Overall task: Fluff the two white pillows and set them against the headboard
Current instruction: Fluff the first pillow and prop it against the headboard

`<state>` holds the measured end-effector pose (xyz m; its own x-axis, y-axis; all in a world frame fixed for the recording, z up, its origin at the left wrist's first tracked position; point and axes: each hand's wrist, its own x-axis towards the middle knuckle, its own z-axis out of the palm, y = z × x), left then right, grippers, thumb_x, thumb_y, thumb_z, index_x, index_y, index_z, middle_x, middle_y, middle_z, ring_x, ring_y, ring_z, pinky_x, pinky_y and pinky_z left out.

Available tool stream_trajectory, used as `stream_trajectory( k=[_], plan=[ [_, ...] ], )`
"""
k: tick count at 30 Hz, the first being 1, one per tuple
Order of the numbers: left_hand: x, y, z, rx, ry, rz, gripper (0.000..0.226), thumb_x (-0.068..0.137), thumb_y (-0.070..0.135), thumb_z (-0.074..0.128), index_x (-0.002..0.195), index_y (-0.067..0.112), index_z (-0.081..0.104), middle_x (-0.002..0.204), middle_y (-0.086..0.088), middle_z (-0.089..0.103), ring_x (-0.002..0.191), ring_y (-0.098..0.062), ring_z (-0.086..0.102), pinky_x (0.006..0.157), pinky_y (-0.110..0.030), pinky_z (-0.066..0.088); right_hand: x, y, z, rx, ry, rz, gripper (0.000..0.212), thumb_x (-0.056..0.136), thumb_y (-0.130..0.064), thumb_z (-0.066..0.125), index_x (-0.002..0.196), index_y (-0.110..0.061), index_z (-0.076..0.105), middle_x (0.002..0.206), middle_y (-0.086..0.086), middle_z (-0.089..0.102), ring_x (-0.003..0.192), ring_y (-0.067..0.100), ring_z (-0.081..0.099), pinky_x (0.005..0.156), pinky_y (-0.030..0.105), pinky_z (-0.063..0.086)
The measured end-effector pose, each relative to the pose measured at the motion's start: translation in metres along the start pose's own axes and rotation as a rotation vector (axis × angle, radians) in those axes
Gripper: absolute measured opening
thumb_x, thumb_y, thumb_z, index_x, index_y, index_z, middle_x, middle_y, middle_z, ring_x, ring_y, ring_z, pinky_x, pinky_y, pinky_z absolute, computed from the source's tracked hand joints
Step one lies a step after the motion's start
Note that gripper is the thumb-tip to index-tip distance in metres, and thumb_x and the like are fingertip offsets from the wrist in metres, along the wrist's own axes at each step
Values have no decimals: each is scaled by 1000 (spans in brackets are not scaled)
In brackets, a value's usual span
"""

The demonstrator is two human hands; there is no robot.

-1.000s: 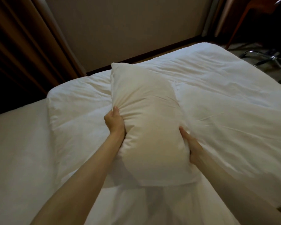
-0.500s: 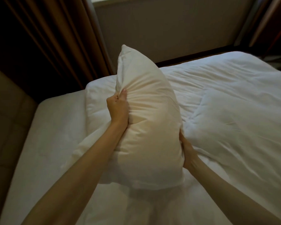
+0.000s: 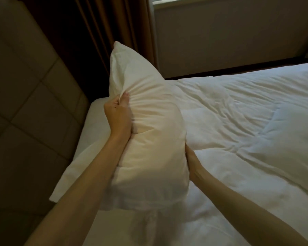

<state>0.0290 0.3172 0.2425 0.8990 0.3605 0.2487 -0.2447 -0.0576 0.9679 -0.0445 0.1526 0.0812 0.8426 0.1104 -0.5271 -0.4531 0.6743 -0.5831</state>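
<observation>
A white pillow [image 3: 149, 125] stands on end above the bed, held between both hands. My left hand [image 3: 117, 116] grips its left edge, thumb pressed into bunched fabric. My right hand [image 3: 192, 160] presses its right side, fingers mostly hidden behind it. The padded tan headboard [image 3: 28, 96] fills the left side, a short way from the pillow. A flat white pillow or pillowcase corner [image 3: 73, 174] lies below my left forearm near the headboard; I cannot tell which it is.
A rumpled white duvet [image 3: 247, 130] covers the bed to the right. Brown curtains [image 3: 114, 23] hang behind the pillow, next to a beige wall [image 3: 229, 32]. Bare white sheet [image 3: 94, 114] shows between headboard and pillow.
The pillow has been lifted off the duvet and swung left toward the headboard, both hands keeping their grip. The view turned left, bringing the headboard into sight.
</observation>
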Motion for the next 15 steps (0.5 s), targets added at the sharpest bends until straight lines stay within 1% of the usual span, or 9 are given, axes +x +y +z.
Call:
stream_trajectory(
  k=[1, 3, 4, 5, 7, 9, 11, 14, 15],
  plan=[
    [10, 0, -14, 5, -6, 17, 47, 87, 16, 59, 52, 23, 29, 53, 2, 28, 51, -12, 30, 54, -29, 25, 6, 12, 17, -1, -4, 11, 38, 89, -50, 52, 89, -23, 78, 84, 3, 78, 76, 23, 74, 61, 35, 58],
    [29, -3, -42, 22, -25, 56, 44, 88, 16, 58, 52, 21, 32, 53, 1, 31, 52, -14, 31, 54, -29, 26, 20, 40, 50, 15, -4, 41, 41, 92, -42, 50, 73, -21, 79, 69, 3, 75, 63, 21, 73, 54, 33, 57],
    [39, -4, -55, 31, -37, 78, 46, 88, 16, 57, 51, 23, 31, 50, 6, 31, 51, -13, 31, 53, -28, 25, 29, 52, 68, 13, 16, 64, 43, 93, -40, 49, 67, -20, 78, 62, 2, 73, 57, 21, 72, 50, 31, 55],
    [49, -5, -67, 40, -51, 98, 48, 88, 16, 57, 51, 25, 29, 48, 11, 30, 50, -10, 29, 51, -27, 24, 37, 63, 83, 0, 40, 82, 43, 93, -39, 49, 68, -19, 77, 58, 2, 72, 54, 21, 70, 48, 30, 54],
    [71, -8, -93, 55, -80, 127, 48, 89, 16, 56, 52, 24, 28, 49, 12, 27, 49, -7, 26, 49, -26, 23, 54, 81, 116, -42, 55, 106, 33, 93, -39, 50, 80, -18, 71, 59, 1, 72, 55, 21, 70, 49, 31, 54],
    [98, -11, -116, 71, -93, 149, 47, 90, 15, 56, 54, 23, 28, 48, 15, 26, 48, -4, 25, 47, -22, 22, 78, 93, 144, -90, 45, 112, 28, 93, -39, 50, 87, -19, 68, 63, 0, 74, 58, 20, 71, 51, 30, 54],
    [127, -16, -136, 102, -96, 183, 49, 90, 14, 55, 53, 25, 26, 44, 18, 24, 45, 0, 23, 45, -20, 21, 102, 100, 172, -122, 55, 96, 31, 94, -38, 48, 84, -19, 70, 63, -1, 75, 56, 17, 72, 47, 27, 54],
    [169, -25, -152, 131, -93, 220, 49, 90, 13, 55, 52, 26, 27, 41, 19, 26, 43, 1, 24, 44, -17, 21, 144, 104, 211, -132, 43, 121, 45, 92, -46, 47, 69, -22, 78, 68, -2, 77, 59, 15, 73, 56, 31, 53],
    [176, -27, -154, 134, -99, 222, 50, 90, 14, 56, 52, 27, 27, 41, 19, 26, 43, 1, 24, 44, -17, 21, 151, 102, 218, -139, 42, 111, 45, 91, -47, 48, 68, -22, 78, 68, -2, 77, 61, 16, 73, 57, 31, 53]
  ],
)
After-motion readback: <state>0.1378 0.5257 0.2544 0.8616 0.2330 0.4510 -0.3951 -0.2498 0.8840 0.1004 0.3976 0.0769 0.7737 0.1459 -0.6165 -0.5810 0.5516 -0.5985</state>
